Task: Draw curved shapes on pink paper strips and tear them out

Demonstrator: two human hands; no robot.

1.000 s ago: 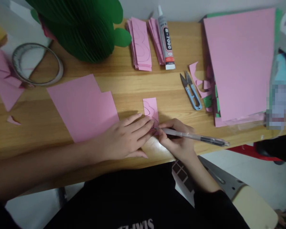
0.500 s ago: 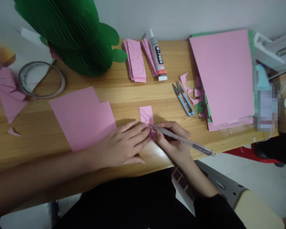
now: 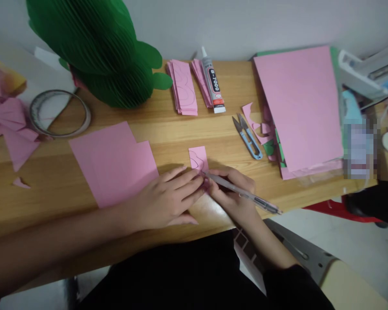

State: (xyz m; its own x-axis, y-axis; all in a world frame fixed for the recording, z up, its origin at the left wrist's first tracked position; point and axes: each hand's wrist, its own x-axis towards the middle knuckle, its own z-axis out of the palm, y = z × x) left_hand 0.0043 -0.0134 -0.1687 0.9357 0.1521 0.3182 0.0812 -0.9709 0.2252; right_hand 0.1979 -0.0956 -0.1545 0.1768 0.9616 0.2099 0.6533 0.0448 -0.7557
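A small pink paper strip [image 3: 198,157] lies near the front of the wooden table [image 3: 168,129], with a dark curved line drawn on it. My left hand [image 3: 168,199] lies flat on the table, fingers stretched out, pressing the strip's lower end. My right hand [image 3: 234,191] is closed round a clear pen [image 3: 242,193], whose tip touches the strip just beside my left fingertips. The lower half of the strip is hidden under my fingers.
A large pink sheet [image 3: 114,161] lies left of my hands. Behind are a green paper honeycomb shape [image 3: 100,56], stacks of pink strips [image 3: 183,88], a glue tube [image 3: 212,86], thread snips [image 3: 247,135], a tape roll [image 3: 60,113] and a pink paper pile [image 3: 299,103] at right.
The pen has tilted and its tip has crept up along the strip. The camera has tipped up, so the table sits lower in view. My left hand has stayed put.
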